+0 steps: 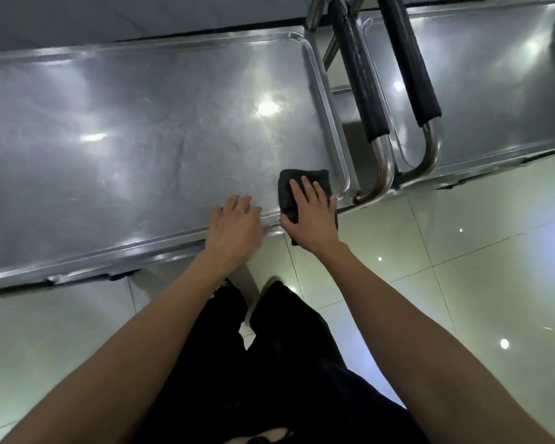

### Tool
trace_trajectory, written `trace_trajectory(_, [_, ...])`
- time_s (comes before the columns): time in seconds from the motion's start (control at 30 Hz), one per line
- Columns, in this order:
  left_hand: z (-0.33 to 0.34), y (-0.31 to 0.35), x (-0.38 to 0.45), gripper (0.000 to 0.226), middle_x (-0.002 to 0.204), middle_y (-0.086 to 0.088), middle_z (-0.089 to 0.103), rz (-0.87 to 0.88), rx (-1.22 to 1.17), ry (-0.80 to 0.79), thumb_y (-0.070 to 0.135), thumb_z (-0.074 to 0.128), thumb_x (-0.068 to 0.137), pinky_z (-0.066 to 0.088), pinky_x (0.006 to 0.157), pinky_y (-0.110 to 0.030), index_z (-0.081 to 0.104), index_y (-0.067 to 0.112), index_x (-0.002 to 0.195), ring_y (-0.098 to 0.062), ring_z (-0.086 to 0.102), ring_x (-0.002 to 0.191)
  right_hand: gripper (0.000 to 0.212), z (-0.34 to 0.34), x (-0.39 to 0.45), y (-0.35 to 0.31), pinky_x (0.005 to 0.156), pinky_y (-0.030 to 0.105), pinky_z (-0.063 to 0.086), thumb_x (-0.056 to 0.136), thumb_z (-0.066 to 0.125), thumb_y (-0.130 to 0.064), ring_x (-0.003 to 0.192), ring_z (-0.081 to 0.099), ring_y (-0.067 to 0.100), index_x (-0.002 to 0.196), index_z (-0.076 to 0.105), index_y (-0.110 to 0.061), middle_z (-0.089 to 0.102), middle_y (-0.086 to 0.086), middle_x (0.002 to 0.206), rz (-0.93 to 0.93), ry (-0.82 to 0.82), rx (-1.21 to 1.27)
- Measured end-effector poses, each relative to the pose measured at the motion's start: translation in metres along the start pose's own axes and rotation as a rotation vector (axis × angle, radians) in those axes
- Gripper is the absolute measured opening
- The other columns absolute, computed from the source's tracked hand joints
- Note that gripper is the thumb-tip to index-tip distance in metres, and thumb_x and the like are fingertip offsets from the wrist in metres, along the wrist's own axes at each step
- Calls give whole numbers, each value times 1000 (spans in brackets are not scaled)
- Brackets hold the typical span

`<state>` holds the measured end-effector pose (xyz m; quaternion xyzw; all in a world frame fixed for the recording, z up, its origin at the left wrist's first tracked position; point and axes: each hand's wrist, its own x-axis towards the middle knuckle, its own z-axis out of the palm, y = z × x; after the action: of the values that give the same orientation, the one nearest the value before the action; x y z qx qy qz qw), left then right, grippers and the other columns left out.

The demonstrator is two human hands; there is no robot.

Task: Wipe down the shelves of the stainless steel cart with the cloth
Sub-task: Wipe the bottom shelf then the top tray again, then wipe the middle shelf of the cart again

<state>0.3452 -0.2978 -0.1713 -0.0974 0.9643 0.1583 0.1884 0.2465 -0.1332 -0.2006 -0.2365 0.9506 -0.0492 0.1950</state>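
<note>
Both bare forearms stretched fwd, left hand (236,224) palm down w/ fingers (237,201) relaxed, right hand (311,216) flat, fingers (308,187) straight & spread, pressing down

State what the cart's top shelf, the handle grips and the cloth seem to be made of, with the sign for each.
Top shelf: polished stainless steel, apparently; it mirrors the ceiling lights and shows fine scuffs.
Handle grips: probably black foam or rubber sleeves, matte, over shiny metal tubing.
Cloth: dark, soft woven or microfibre fabric; it folds and drapes over the rim under the right hand.
</note>
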Motion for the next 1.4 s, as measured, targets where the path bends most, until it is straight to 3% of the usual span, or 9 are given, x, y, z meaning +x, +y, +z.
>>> trace_trajectory(0.27, [28,6,-71,44,155,-7,39,-182,-162,123,25,52,96,28,114,-53,55,17,139,-29,29,145,62,12,-11,4,116,62,23,93,60,-31,144,34,32,150,39,-22,40,8,156,-137,138,-10])
trace_trajectory(0.43, [54,11,-115,48,159,-2,33,-269,-116,-1,30,49,97,23,118,-49,50,23,144,-25,22,149,61,25,-21,14,112,62,30,83,69,-16,132,48,34,142,52,-16,53,14,143,-240,252,37])
trace_trajectory(0.67, [64,-20,-166,50,161,0,30,-349,-140,-9,32,49,99,23,118,-49,43,26,148,-26,24,148,55,21,-39,-13,101,53,45,86,60,-12,122,57,32,140,56,-18,55,10,142,-241,282,166])
trace_trajectory(0.87, [85,-78,-207,47,152,-5,42,-350,-176,-53,32,50,98,31,112,-50,49,19,142,-28,36,140,52,55,-100,-59,100,41,51,90,58,-10,112,62,19,141,54,-21,61,0,131,-180,156,525])
trace_trajectory(1.0, [109,-141,-236,47,151,-5,42,-395,-186,-75,32,49,98,36,107,-50,49,20,143,-28,39,136,48,115,-145,-94,91,40,52,89,58,-6,98,61,18,134,59,-21,66,-2,112,-39,72,587])
trace_trajectory(1.13, [141,-184,-242,45,153,-4,42,-384,-203,-96,32,51,98,37,108,-52,53,20,141,-28,37,139,50,181,-165,-121,92,37,53,89,56,-7,101,63,22,136,57,-23,68,3,113,103,-52,632])
trace_trajectory(1.3, [197,-209,-216,44,156,-4,39,-385,-252,-104,32,50,99,32,112,-51,52,21,142,-26,32,143,47,244,-149,-138,80,19,49,90,54,-3,90,62,16,133,59,-22,68,-3,103,76,-122,634])
trace_trajectory(1.4, [228,-219,-186,45,156,-3,38,-355,-246,-89,34,49,99,34,111,-50,52,23,142,-27,33,143,50,273,-116,-143,69,3,37,90,53,-3,87,61,12,135,59,-25,68,-6,100,25,-116,592])
